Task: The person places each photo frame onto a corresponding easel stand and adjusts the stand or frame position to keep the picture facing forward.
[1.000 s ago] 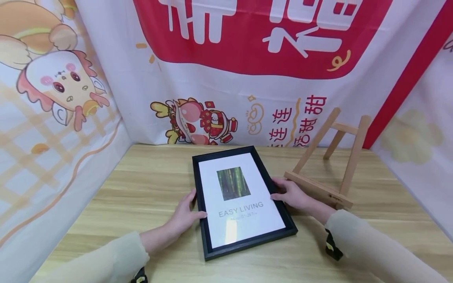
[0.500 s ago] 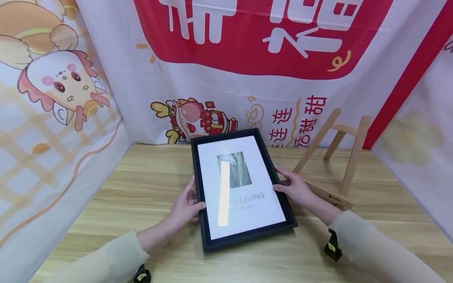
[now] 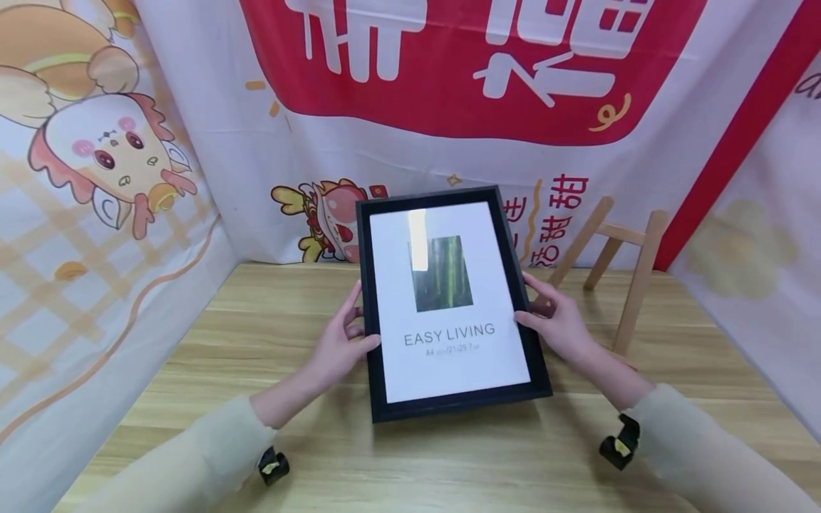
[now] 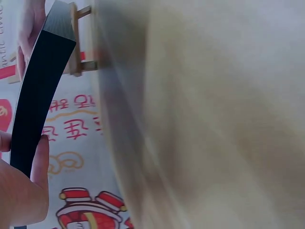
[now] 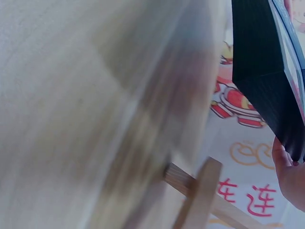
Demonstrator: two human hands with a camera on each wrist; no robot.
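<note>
A black picture frame (image 3: 458, 370) with a white insert, a green bamboo picture and the words "EASY LIVING" is held up off the table, tilted with its face toward me. My left hand (image 3: 343, 342) grips its left side, thumb on the front edge and fingers behind. On the right side my right hand (image 3: 559, 320) holds it likewise, thumb in front. In the left wrist view the left hand (image 4: 21, 191) pinches the frame's black side (image 4: 38, 95). The right wrist view has the right hand (image 5: 290, 179) at the frame's dark side (image 5: 259, 71).
A small wooden easel (image 3: 638, 285) stands on the table at the right, partly behind my right hand. The wood-grain table (image 3: 256, 328) meets a printed cloth backdrop (image 3: 385, 153) at the back, with cloth walls at both sides.
Both hands have lifted the picture frame from the table, tipped it more upright and brought it slightly right. The easel has stayed in place and is now partly covered by the right hand.
</note>
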